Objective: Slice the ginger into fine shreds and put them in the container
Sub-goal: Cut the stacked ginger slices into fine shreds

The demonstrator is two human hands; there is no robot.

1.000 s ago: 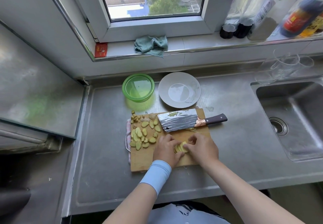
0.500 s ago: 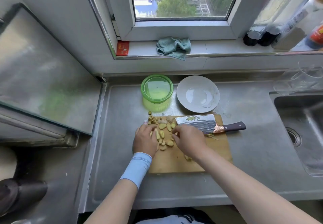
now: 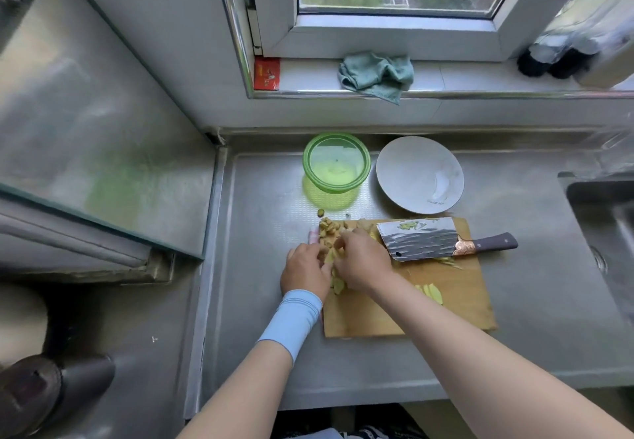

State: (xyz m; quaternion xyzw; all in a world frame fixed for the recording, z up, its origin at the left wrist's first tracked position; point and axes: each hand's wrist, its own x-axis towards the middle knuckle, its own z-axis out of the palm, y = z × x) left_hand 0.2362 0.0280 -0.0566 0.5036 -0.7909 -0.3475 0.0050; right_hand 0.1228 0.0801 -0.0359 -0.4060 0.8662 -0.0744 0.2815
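Ginger slices (image 3: 330,229) lie piled at the far left corner of the wooden cutting board (image 3: 456,305). My left hand (image 3: 305,269) and my right hand (image 3: 360,260) sit side by side over that pile, fingers curled around slices between them. A small stack of slices (image 3: 430,292) rests alone mid-board beside my right forearm. The cleaver (image 3: 423,243) lies flat on the board's far side, handle pointing right, ginger scraps on its blade. The green container (image 3: 336,163) stands behind the board.
A white plate (image 3: 419,174) sits right of the green container. The sink (image 3: 607,233) drops off at the right edge. A teal cloth (image 3: 376,73) and dark bottles (image 3: 549,61) are on the windowsill. A raised steel surface (image 3: 103,150) borders the left.
Both hands left the small stack mid-board and moved to the loose slices at the far left corner, closing in on them. The camera view shifted left.
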